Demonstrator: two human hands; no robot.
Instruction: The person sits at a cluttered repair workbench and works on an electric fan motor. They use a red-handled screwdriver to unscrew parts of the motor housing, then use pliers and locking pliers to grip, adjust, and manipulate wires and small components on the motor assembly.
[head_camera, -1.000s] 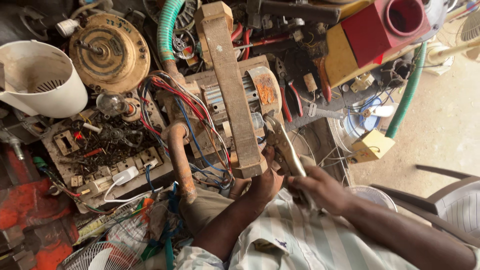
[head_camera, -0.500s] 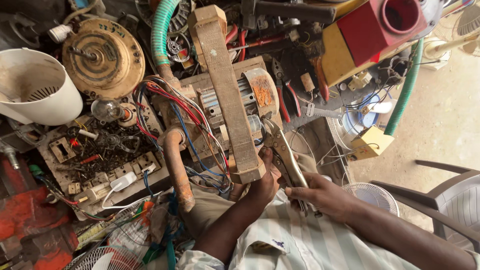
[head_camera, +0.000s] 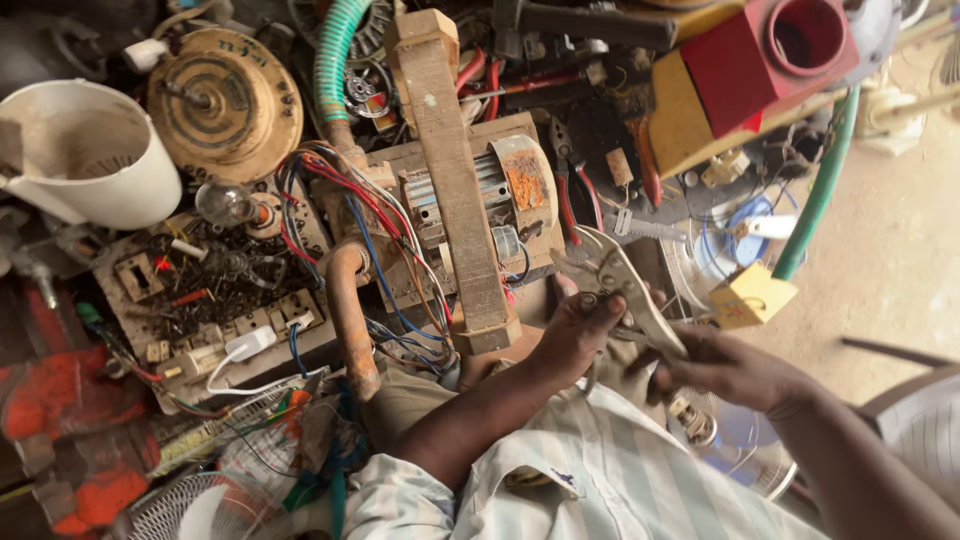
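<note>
My left hand (head_camera: 580, 335) and my right hand (head_camera: 725, 368) both grip a pair of silver locking pliers (head_camera: 625, 285) held over my lap. The left hand's fingers pinch near the pliers' pivot. The right hand wraps the handle end, where a small threaded screw (head_camera: 692, 418) sticks out below the palm. Just left of the pliers lies a wooden block (head_camera: 452, 170) across a rusty electric motor (head_camera: 510, 190) with loose red and blue wires (head_camera: 350, 215).
A cluttered bench holds a white plastic housing (head_camera: 90, 160), a round rusty motor cover (head_camera: 225, 100), a tray of small parts (head_camera: 210, 290), red-handled pliers (head_camera: 565, 200), a green hose (head_camera: 335, 45), a red and yellow box (head_camera: 740, 75) and fan grilles (head_camera: 180, 505).
The view has shifted slightly. My hands have turned the pliers and drawn them a little lower and nearer to me; the left hand has moved up onto the pivot.
</note>
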